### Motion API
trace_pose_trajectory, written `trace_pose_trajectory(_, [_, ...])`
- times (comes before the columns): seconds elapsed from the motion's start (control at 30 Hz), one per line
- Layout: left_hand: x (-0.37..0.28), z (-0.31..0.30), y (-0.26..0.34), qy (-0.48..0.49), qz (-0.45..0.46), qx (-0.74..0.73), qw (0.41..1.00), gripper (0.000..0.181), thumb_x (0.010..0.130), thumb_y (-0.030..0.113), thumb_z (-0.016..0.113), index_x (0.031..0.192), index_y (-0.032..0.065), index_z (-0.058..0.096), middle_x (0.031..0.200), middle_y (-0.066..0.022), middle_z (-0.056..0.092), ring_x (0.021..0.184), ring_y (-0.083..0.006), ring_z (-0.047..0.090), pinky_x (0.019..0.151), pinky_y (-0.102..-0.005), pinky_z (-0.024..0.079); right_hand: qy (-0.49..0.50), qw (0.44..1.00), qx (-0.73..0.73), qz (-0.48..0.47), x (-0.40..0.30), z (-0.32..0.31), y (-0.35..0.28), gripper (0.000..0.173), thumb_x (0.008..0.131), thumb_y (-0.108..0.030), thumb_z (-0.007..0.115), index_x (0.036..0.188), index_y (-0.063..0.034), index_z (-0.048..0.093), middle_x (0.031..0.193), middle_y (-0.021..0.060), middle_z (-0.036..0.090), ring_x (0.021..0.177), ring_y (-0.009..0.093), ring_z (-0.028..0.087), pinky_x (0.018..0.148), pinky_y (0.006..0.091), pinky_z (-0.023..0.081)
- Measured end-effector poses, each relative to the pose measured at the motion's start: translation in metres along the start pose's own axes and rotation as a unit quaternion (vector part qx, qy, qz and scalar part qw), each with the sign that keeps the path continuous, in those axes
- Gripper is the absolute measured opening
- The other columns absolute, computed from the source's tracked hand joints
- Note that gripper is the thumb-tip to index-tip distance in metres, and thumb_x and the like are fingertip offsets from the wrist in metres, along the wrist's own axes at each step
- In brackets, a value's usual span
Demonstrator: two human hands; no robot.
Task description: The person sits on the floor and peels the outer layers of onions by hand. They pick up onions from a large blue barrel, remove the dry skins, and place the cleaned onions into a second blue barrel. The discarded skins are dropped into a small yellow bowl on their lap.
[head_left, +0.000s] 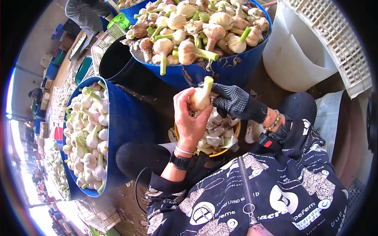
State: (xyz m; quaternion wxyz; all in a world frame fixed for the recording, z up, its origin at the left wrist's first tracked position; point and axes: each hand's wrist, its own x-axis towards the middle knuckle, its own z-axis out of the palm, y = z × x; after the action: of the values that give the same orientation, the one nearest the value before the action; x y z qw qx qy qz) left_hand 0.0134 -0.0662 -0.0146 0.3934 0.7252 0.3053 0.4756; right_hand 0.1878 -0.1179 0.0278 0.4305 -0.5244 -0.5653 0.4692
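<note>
My bare left hand [192,119] holds a garlic bulb [200,98] between thumb and fingers, its cut green stem pointing up. My right hand [233,100], in a black glove with white dots, is against the right side of that bulb, its fingers curled; whether it holds a tool is hidden. Below both hands, a yellow-rimmed tub [218,154] holds loose papery garlic skins [214,135]. Beyond them, a large blue tub [189,72] is heaped with unpeeled, soiled garlic bulbs [186,53]. To the left, another blue tub [118,132] holds cleaner white bulbs [91,140] with short stems.
A black bucket [115,63] stands between the blue tubs. At the upper right are a white plastic bin [286,59] and a white slatted crate [342,38]. A person [85,16] sits at the upper left. More crates and tubs of garlic line the far left.
</note>
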Motion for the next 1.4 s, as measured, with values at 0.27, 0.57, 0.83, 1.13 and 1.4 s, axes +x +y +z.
trace_pose_trajectory(0.27, [-0.004,-0.008,0.015,-0.022,-0.189,-0.281,0.941,0.058,0.073,-0.001,0.077,0.125,-0.0017,0.052,0.112,-0.0076,0.060,0.098,-0.0154,0.060,0.083,-0.0259,0.050,0.026,0.987,-0.114,-0.111,0.003,-0.007,0.015,0.029,0.092,-0.011,0.059,0.119,-0.0021,0.062,0.082,0.0129,0.069,0.062,0.011,0.056,0.062,0.0302,0.050])
trace_pose_trajectory(0.57, [0.003,-0.013,0.006,-0.101,-0.275,-0.483,0.825,0.056,0.087,0.022,0.059,0.132,-0.0064,0.044,0.115,-0.0168,0.061,0.092,-0.0263,0.065,0.078,-0.0366,0.055,0.010,0.987,0.152,-0.059,0.008,-0.016,0.036,0.039,0.089,-0.022,0.068,0.124,-0.0059,0.060,0.088,-0.0044,0.061,0.072,0.004,0.051,0.061,0.0214,0.045])
trace_pose_trajectory(0.83, [-0.013,0.011,0.031,-0.063,-0.116,-0.124,0.983,0.071,0.082,0.009,0.068,0.143,0.0091,0.031,0.107,-0.0066,0.049,0.087,-0.0128,0.051,0.079,-0.0279,0.047,-0.060,0.987,0.150,-0.025,0.010,-0.016,0.023,0.045,0.084,-0.026,0.074,0.120,-0.0038,0.061,0.097,0.0013,0.066,0.085,0.009,0.058,0.077,0.0279,0.051])
trace_pose_trajectory(1.13, [-0.012,0.008,0.037,-0.039,-0.149,-0.147,0.977,0.066,0.078,0.007,0.069,0.138,0.0076,0.039,0.096,-0.0043,0.052,0.076,-0.0111,0.056,0.062,-0.0263,0.049,0.030,0.983,-0.015,-0.180,0.009,-0.003,0.026,0.031,0.082,-0.011,0.071,0.111,-0.0012,0.064,0.097,0.0084,0.069,0.087,0.012,0.061,0.078,0.0299,0.051])
trace_pose_trajectory(1.4, [-0.018,0.003,0.036,-0.150,-0.409,-0.501,0.748,0.055,0.095,0.056,0.041,0.132,0.0147,0.043,0.078,-0.0126,0.059,0.052,-0.0147,0.051,0.047,-0.0273,0.042,0.023,0.987,0.052,-0.151,0.013,0.004,0.052,0.013,0.080,-0.007,0.063,0.091,-0.0020,0.067,0.073,0.0081,0.066,0.066,0.012,0.060,0.062,0.0312,0.050])
